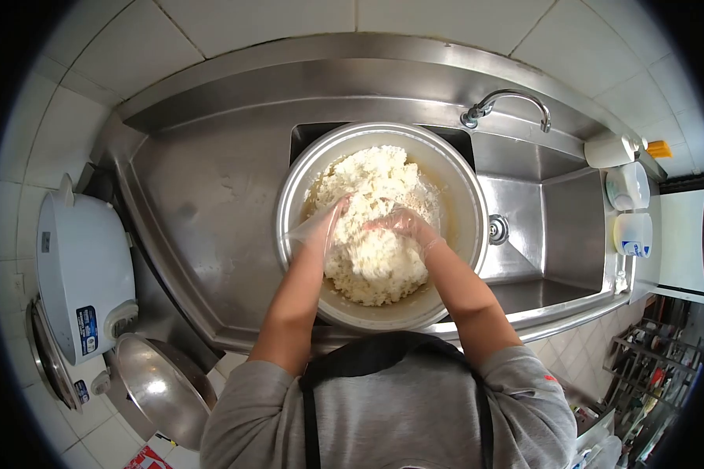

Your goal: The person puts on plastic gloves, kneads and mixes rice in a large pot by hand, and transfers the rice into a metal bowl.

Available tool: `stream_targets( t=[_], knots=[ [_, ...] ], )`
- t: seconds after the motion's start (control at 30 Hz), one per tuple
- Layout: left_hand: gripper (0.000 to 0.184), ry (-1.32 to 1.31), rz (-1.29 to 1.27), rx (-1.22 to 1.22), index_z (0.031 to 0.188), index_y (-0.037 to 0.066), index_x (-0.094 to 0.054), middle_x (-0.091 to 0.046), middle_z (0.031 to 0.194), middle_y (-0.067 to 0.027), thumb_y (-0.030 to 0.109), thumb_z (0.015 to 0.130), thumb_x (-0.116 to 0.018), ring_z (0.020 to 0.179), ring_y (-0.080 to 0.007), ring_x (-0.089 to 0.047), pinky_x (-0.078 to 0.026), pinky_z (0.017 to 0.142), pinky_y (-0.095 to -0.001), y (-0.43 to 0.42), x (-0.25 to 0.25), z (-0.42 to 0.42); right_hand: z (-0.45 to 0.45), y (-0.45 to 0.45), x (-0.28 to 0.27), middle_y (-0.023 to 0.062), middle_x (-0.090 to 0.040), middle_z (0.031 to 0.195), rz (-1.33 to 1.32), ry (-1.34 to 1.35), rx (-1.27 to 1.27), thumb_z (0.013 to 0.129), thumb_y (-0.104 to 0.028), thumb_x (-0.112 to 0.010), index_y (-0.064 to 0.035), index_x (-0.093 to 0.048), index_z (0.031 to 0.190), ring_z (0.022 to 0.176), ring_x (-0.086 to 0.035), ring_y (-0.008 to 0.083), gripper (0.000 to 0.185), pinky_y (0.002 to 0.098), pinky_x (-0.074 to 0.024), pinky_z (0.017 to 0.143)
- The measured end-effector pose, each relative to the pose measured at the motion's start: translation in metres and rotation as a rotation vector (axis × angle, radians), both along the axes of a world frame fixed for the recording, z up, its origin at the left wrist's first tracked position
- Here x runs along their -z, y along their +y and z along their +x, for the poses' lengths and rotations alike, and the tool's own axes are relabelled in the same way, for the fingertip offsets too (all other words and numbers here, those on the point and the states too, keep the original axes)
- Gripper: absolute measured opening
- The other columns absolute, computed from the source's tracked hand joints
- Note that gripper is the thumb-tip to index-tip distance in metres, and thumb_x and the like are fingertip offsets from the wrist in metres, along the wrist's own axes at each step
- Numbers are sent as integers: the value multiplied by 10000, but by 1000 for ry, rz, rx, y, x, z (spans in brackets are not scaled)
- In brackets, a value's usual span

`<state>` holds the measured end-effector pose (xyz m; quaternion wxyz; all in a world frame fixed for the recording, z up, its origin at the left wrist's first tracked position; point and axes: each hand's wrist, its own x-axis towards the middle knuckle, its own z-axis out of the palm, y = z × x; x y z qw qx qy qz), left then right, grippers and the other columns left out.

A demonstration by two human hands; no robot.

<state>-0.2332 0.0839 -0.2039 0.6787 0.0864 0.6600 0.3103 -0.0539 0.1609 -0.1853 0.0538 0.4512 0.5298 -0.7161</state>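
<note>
A wide round metal pot (469,195) rests over the sink's left basin. White rice (379,262) is heaped inside it, and some brownish liquid or residue shows along its inner wall. My left hand (332,223), in a clear plastic glove, reaches into the left side of the heap, its fingertips buried in rice. From the right, my right hand (403,223), gloved the same way, lies across the rice with its fingers bent and partly covered by grains. Whether either hand closes on rice is hidden.
A curved faucet (520,94) stands behind the right basin (516,234), which has a drain. White containers (632,233) line the right edge. At left are a large rice cooker (86,266) and a metal bowl (160,387). A rack (653,367) stands lower right.
</note>
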Motion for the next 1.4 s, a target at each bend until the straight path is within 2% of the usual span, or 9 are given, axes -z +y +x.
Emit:
stream_targets(
  t=[0.23, 0.43, 0.5, 0.6, 0.73, 0.97, 1.17, 1.33, 1.4],
  knots=[
    [710, -132, 4, 58, 1371, 91, -312, -329, 1400, -104, 575, 860, -402, 1272, -251, -315, -322, 1003, -408, -8, -8, 10, 4, -27, -1, 119, -637, 1040, 126, 123, 289, 713, -308, -728, -4, -636, 1020, 984, -584, 216, 441, 327, -485, 831],
    [700, -224, 71, 5, 1371, 94, -312, -336, 1396, -102, 575, 867, -384, 1264, -249, -328, -324, 1004, -400, -17, -4, 30, -4, -16, 1, 102, -627, 1078, 599, -51, -295, 837, -305, -557, -65, -583, 1116, 983, -576, 219, 369, 307, -421, 895],
    [697, -275, 110, -47, 1371, 95, -312, -338, 1395, -102, 576, 870, -378, 1261, -248, -333, -325, 1004, -397, -23, 6, 37, -9, -29, -31, 47, -605, 1145, 323, -148, -31, 912, -266, -458, -61, -545, 1162, 1050, -547, 179, 335, 288, -343, 988],
    [693, -370, 185, -153, 1370, 96, -313, -341, 1393, -101, 576, 873, -370, 1257, -247, -340, -326, 1005, -393, -37, 23, 47, 3, -34, 47, 155, -595, 1116, 20, 315, 336, 793, -208, -657, 29, -571, 1112, 1009, -560, 196, 406, 287, -451, 852],
    [687, -456, 243, -222, 1370, 98, -313, -345, 1390, -100, 576, 878, -358, 1251, -246, -349, -327, 1006, -388, -49, 34, 57, 6, -48, -5, 143, -631, 1034, 92, 288, 233, 763, -219, -689, 85, -529, 1130, 948, -579, 197, 502, 280, -445, 852],
    [678, -521, 339, -268, 1369, 101, -314, -352, 1386, -99, 577, 887, -338, 1241, -244, -364, -329, 1007, -379, -48, 31, 66, -6, -74, -64, 171, -632, 996, -23, 86, 281, 762, -377, -674, -9, -608, 1086, 895, -592, 244, 495, 305, -444, 822],
    [670, -609, 435, -289, 1369, 104, -315, -359, 1382, -97, 578, 894, -320, 1233, -242, -378, -331, 1008, -371, -44, 25, 66, -16, -65, -27, 231, -619, 960, 521, -196, -51, 852, -510, -485, -158, -569, 1189, 873, -610, 310, 495, 332, -472, 777],
    [690, -429, 455, -273, 1356, 99, -316, -458, 1279, -70, 604, 888, -289, 1123, -235, -465, -394, 948, -354, -36, 17, 82, -17, -52, 5, 166, -630, 838, 1140, -525, -638, 899, -309, -414, -154, -465, 1280, 755, -629, 298, 414, 358, -502, 680],
    [637, -436, 280, -261, 1363, 81, -294, -399, 1305, -140, 464, 877, -445, 1168, -275, -416, -370, 966, -368, -37, -28, 81, -19, -41, 38, 153, -630, 828, 1130, -426, -610, 880, -233, -434, -162, -384, 1334, 753, -630, 288, 462, 355, -506, 677]
  ],
)
